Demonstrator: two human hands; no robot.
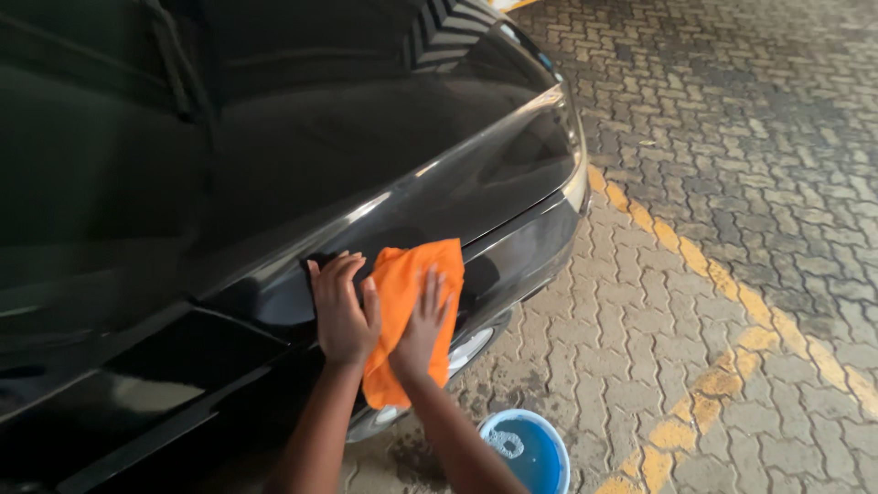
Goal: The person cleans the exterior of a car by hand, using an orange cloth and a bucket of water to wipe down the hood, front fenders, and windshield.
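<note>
Mid-wipe, apparently: left hand (343, 311) flat on the car (274, 165) fender, right hand (422, 320) spread open, pressing orange cloth (413, 293). Bucket (530, 450) at 5 o'clock. Next stroke needs steady pressure.

Damp interlocking paving bricks (732, 183) with faded yellow line (722, 274)

The cloth (413, 302) is bright orange against the glossy black car (274, 183). The bucket (533, 450) is light blue with a paler rim. The paving (750, 137) is grey-brown interlocking brick, crossed by worn yellow painted lines (722, 284).
</note>
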